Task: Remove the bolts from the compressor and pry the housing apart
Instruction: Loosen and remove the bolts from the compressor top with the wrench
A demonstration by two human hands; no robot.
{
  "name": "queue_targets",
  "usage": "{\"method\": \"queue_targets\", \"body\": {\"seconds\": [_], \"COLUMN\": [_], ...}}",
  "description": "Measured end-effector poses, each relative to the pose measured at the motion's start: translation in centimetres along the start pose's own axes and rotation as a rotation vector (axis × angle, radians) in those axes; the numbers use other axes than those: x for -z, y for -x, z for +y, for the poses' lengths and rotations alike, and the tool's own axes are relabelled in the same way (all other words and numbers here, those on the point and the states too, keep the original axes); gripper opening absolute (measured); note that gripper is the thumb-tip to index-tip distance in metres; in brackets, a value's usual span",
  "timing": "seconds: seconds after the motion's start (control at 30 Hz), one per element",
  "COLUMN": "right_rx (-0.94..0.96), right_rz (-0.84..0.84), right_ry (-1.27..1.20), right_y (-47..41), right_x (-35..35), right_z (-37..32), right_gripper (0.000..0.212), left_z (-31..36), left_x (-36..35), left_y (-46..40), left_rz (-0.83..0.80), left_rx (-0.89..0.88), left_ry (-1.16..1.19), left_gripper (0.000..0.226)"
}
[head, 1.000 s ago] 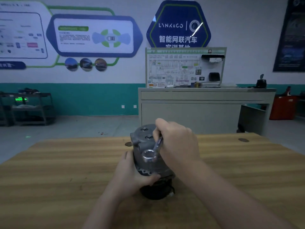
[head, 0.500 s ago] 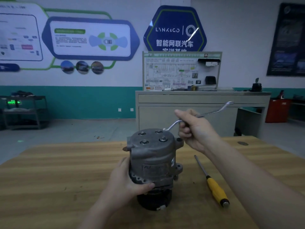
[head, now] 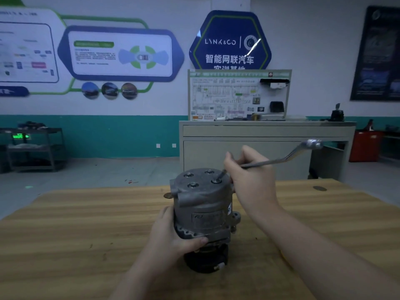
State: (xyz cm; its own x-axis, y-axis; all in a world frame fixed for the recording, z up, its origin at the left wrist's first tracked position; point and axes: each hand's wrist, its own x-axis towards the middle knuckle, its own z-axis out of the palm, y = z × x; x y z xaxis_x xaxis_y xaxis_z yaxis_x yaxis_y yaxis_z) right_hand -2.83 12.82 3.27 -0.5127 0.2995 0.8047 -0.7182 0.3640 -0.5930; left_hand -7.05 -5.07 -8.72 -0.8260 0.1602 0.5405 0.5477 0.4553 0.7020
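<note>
On the near wooden table (head: 86, 224): grey cast-metal compressor (head: 203, 204) standing upright, four bolts on top.
Risk: silver offset ring wrench (head: 281, 160) may slip off the right near bolt (head: 216, 181) if tilted.
Left hand (head: 173, 232): grips the housing's lower left.
Right hand (head: 249, 176): fingers curled around the wrench shank.

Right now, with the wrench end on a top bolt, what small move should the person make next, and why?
Probably swing the wrench handle round to loosen that bolt. Its ring end sits on the bolt head, the right hand grips the shaft, and the left hand holds the compressor upright. Four bolts show on top, all seemingly in place.
</note>
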Motion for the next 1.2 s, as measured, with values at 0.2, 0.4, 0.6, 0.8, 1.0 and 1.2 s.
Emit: {"method": "queue_targets", "body": {"seconds": [0.2, 0.4, 0.6, 0.8, 1.0, 1.2], "right_rx": [0.431, -0.207, -1.045, -0.916, -0.785, -0.636], "right_rz": [-0.276, -0.156, -0.336, 0.026, 0.208, 0.144], "right_ry": [0.447, -0.249, -0.810, -1.049, -0.776, -0.591], "right_y": [2.2, 1.9, -3.5, -6.3, -2.8, -1.3], "right_x": [-0.4, 2.4, 3.1, 1.6, 0.9, 0.1], "right_z": [-0.9, 0.7, 2.7, 2.0, 3.3, 3.2], "right_gripper": [0.038, 0.046, 0.023, 0.019, 0.045, 0.046], "left_z": [0.1, 0.8, 0.9, -0.1, 0.0, 0.8], "left_x": [0.0, 0.0, 0.0, 0.2, 0.3, 0.4], "left_y": [0.0, 0.2, -0.1, -0.4, -0.3, -0.1], "left_rz": [0.006, 0.005, -0.011, -0.014, -0.016, -0.022], "left_rx": [0.002, -0.035, -0.048, -0.017, 0.009, -0.005], "left_ry": [-0.021, -0.024, 0.054, 0.124, 0.137, 0.129], "left_gripper": [0.082, 0.081, 0.083, 0.088, 0.081, 0.084]}}
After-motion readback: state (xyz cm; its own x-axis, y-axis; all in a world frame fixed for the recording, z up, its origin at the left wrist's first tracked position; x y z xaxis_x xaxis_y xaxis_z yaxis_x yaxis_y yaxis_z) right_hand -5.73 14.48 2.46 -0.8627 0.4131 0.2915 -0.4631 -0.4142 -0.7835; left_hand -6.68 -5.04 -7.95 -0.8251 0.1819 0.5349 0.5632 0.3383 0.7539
